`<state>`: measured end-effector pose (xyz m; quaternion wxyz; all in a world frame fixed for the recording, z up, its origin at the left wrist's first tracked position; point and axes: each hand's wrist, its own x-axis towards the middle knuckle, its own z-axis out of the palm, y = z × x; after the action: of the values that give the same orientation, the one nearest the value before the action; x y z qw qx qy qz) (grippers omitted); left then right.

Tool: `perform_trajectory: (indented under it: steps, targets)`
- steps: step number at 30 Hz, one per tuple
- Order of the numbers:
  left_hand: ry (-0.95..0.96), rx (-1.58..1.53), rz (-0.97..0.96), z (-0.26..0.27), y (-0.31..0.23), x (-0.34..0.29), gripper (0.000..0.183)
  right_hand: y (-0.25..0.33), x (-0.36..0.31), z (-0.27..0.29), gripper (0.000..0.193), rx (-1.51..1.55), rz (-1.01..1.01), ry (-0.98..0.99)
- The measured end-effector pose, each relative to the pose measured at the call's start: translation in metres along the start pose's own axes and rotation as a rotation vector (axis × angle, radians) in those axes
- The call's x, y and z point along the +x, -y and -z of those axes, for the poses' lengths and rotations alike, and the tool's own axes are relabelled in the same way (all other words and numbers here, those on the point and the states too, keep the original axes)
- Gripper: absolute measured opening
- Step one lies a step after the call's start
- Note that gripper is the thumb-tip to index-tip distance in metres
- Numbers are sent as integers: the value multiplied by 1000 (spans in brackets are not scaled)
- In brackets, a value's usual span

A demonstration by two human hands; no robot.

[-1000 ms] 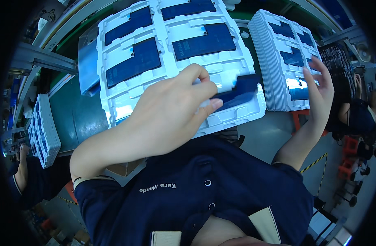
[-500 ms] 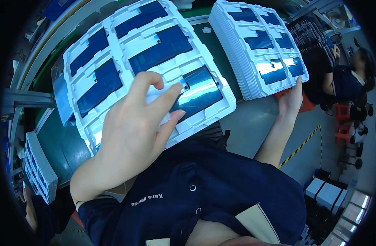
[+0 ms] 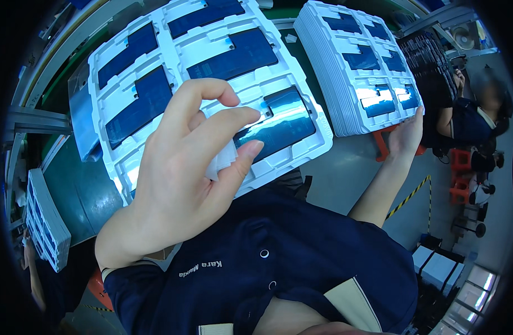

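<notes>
A large white moulded tray (image 3: 322,146) lies under my left hand (image 3: 186,148). Flat dark-blue L-shaped panels, seemingly battery packs, sit in its compartments. My left hand hovers by the glossy near-right battery pack (image 3: 284,124), thumb and index finger apart. A crumpled white wipe (image 3: 223,160) is tucked in its curled fingers. At the right, a stack of white trays (image 3: 322,75) carries similar packs in its top tray. My right hand (image 3: 407,134) grips that stack's near right corner; some of its fingers are hidden.
A green bench (image 3: 80,192) runs beneath the trays. Another tray stack (image 3: 47,223) stands at far left, near another person's arm (image 3: 36,279). A co-worker (image 3: 474,111) is at the right, beside dark stacked items (image 3: 430,61). Red stools (image 3: 460,173) stand beyond.
The trays have shifted slightly right in the picture. My left hand's index finger and thumb have drawn back from the battery pack, and more of the wipe's lower part shows. My right hand stays at the stack's corner.
</notes>
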<state>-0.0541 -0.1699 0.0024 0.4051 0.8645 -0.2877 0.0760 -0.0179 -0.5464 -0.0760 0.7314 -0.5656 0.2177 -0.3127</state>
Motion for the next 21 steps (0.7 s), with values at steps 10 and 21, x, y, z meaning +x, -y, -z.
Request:
perform_trajectory:
  steps: [10, 21]
  targets:
    - [-74, -93, -50, 3, 9, -2, 23, 19, 40, 31, 42, 423, -42, 1]
    - [-517, 62, 78, 71, 18, -30, 13, 26, 68, 12, 35, 816, -477, 529]
